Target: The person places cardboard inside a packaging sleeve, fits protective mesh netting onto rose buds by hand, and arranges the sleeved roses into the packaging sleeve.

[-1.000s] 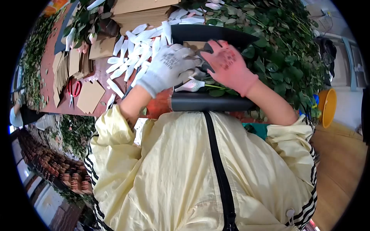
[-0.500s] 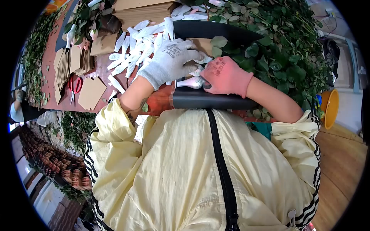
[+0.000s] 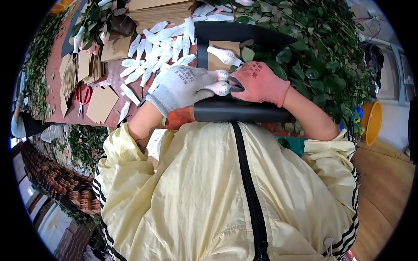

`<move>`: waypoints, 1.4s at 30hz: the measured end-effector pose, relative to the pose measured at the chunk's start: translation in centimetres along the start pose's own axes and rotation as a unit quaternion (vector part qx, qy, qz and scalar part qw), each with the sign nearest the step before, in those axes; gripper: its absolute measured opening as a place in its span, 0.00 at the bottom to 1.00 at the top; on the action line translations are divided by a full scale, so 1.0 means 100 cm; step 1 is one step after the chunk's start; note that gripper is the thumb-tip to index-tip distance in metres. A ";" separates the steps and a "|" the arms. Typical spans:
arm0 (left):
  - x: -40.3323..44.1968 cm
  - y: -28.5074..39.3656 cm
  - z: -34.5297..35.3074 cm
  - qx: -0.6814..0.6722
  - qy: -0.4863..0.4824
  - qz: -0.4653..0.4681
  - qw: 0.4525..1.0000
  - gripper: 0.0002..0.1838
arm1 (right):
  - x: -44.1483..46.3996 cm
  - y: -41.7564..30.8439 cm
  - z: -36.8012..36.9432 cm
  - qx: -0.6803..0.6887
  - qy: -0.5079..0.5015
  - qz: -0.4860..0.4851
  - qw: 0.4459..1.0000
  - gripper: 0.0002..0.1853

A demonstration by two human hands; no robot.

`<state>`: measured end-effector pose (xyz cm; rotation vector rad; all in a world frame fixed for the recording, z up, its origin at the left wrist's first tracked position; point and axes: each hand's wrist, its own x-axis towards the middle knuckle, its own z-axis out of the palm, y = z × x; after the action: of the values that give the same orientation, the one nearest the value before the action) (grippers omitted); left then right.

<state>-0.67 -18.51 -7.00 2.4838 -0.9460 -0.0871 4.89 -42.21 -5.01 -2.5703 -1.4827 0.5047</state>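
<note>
My left hand (image 3: 185, 85), in a white glove, is closed on the netted flower buds (image 3: 219, 88) from their left side. My right hand (image 3: 257, 83), in a pink glove with dark fingertips, is closed beside the same buds, at their stem end; its fingers touch the lower bud. Just above lies another white-netted bud (image 3: 224, 55) on a cardboard sheet (image 3: 213, 64). All of this is over a black tray-like sheet (image 3: 239, 111) with a raised back flap. Leafy stems stretch to the right of the buds.
White net sleeves (image 3: 164, 56) lie heaped left of the black sheet. Red-handled scissors (image 3: 82, 99), cut cardboard (image 3: 102, 104) and cardboard stacks (image 3: 159, 17) are farther left and back. Piled green foliage (image 3: 318, 39) covers the right; an orange bucket (image 3: 371, 123) stands beyond. Part of another person's arm (image 3: 17, 117) shows far left.
My left hand has moved down onto the lower buds, uncovering the upper bud and cardboard. My right hand first moved down toward the lower buds, then slightly up, and stays at their stem end.
</note>
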 end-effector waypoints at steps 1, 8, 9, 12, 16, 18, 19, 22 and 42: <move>0.001 0.001 0.002 -0.015 0.001 -0.030 0.999 0.20 | -0.005 0.000 0.005 0.000 0.000 0.000 1.000 0.20; 0.002 -0.007 0.017 -0.230 -0.124 -0.119 0.958 0.17 | -0.028 -0.011 -0.005 -0.130 0.049 -0.020 0.990 0.20; 0.004 -0.010 0.020 -0.229 -0.125 -0.117 0.958 0.17 | -0.025 -0.007 -0.005 -0.124 -0.003 -0.014 0.992 0.22; 0.005 -0.014 0.020 -0.346 -0.166 -0.206 0.900 0.17 | -0.016 -0.008 -0.008 -0.107 -0.067 -0.009 0.992 0.25; 0.002 -0.016 0.029 -0.455 -0.106 -0.248 0.849 0.15 | -0.017 -0.014 0.001 -0.171 -0.045 0.011 0.984 0.21; 0.002 -0.016 0.027 -0.451 -0.086 -0.256 0.851 0.15 | -0.016 -0.012 0.008 -0.167 -0.018 0.008 0.986 0.19; 0.003 -0.016 0.022 -0.362 -0.058 -0.215 0.905 0.14 | -0.015 -0.010 0.010 -0.162 -0.020 0.000 0.987 0.18; 0.003 -0.016 0.021 -0.259 -0.028 -0.168 0.951 0.13 | -0.007 -0.011 0.006 -0.151 -0.062 0.017 0.986 0.16; -0.001 0.006 -0.027 -0.122 0.035 -0.068 0.990 0.13 | -0.014 -0.011 -0.003 -0.109 -0.013 -0.034 0.993 0.08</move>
<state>-0.48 -17.77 -4.38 2.3056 -0.6917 -0.1494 3.41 -42.86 -4.14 -2.6696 -1.7160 0.3879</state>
